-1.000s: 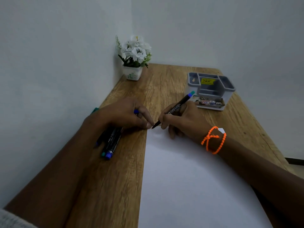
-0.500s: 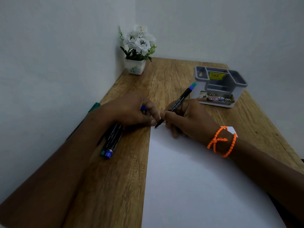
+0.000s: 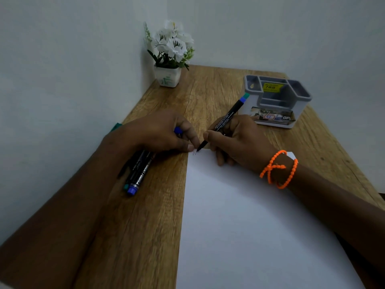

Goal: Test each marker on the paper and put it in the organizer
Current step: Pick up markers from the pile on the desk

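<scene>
My right hand (image 3: 237, 140) grips a black marker (image 3: 226, 119) with a blue and teal end, its tip touching the top left corner of the white paper (image 3: 250, 226). A small thin mark (image 3: 194, 153) shows right beside the tip. My left hand (image 3: 160, 132) rests at that corner, fingertips touching the paper's edge, and holds a small blue cap (image 3: 178, 130) between curled fingers. Several black markers (image 3: 137, 176) lie on the wooden table under my left wrist, blue and teal ends towards me. The grey organizer (image 3: 300, 94) stands at the back right, its compartments showing no markers.
A white pot of white flowers (image 3: 167, 77) stands in the back left corner against the wall. Walls close the table (image 3: 208, 90) on the left and at the back. A price sticker (image 3: 271, 87) sits inside the organizer. An orange bead bracelet (image 3: 277, 170) circles my right wrist.
A small mark has appeared on the paper's corner beside the marker tip. Both hands stay in nearly the same place; the view has shifted slightly.
</scene>
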